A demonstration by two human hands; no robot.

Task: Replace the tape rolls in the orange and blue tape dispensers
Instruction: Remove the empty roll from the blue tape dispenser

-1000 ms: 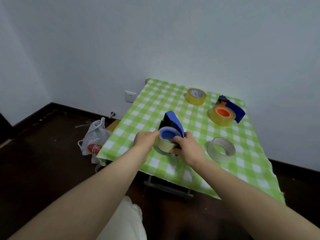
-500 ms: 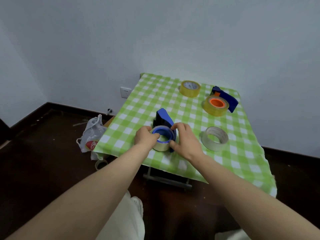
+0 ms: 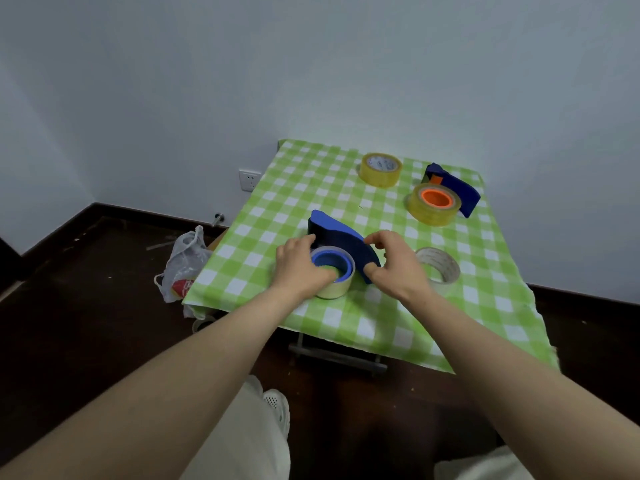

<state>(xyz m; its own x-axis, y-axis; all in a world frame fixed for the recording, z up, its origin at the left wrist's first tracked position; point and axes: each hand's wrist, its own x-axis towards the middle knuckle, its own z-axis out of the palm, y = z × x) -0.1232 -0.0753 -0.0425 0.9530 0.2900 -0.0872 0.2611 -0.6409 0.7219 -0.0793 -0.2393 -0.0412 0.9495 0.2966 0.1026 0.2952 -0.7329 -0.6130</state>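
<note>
Head view, nearest: my two bare forearms reach forward over my light trousers (image 3: pixel 242 441) and one white shoe (image 3: pixel 277 405), above a dark floor (image 3: pixel 69 323).
Worktop: it wears a green and white checked cloth (image 3: pixel 346 323) whose near edge hangs over a metal frame.
Left hand (image 3: pixel 299 268): my fingers are closed around the left side of the pale tape roll (image 3: pixel 337 289); the thumb rests on the rim of its blue core (image 3: pixel 330 260).
Right hand (image 3: pixel 398 265): my fingers are half curled; thumb and forefinger pinch the curved blue dispenser (image 3: pixel 341 233) at its right end, so this hand is holding it.
Blue dispenser and roll: the roll lies flat on the cloth near the front edge, with the dispenser body arching behind and to the right of it, touching it.
Loose roll: a whitish, almost clear tape roll (image 3: pixel 441 268) lies flat just beside my right hand, partly hidden by it.
Orange dispenser (image 3: pixel 453 187): farther back on the right, a dark blue body with an orange hub (image 3: pixel 437 198) carrying a yellowish roll.
Spare roll: a yellow tape roll (image 3: pixel 380 169) stands near the far edge, left of the orange one and apart from it.
Floor at left: a white plastic bag (image 3: pixel 183 268) beside the worktop.
Wall: a white socket (image 3: pixel 249 180) behind, low on the pale wall.
</note>
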